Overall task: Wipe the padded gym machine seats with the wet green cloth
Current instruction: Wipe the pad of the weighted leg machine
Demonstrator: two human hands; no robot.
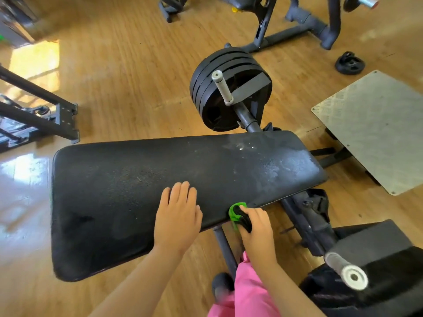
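Closest to me, over the pink trouser leg [247,291], I have the right hand [256,229] curled tight round the bunched wet green cloth [235,212], which sits against the near edge of the long black padded bench seat [114,191], toward its right end. Something dark is wadded in with the cloth; I cannot tell what. The left hand [177,216] lies flat on the bench just left of that, fingers straight and together, holding nothing, and I read it as a brace.

I judge the step in hand to be wiping the near edge of this pad. The right end of the bench shows a pale wet sheen and a few droplets near the far right corner, while the left half looks duller, so I take that half as not yet done. The next move calls for lifting the cloth onto the top face and sweeping it toward the left end, shifting the left hand clear.

Beyond the far edge stands a stack of black weight plates [219,92]; right of it, a grey metal tread plate [375,126]
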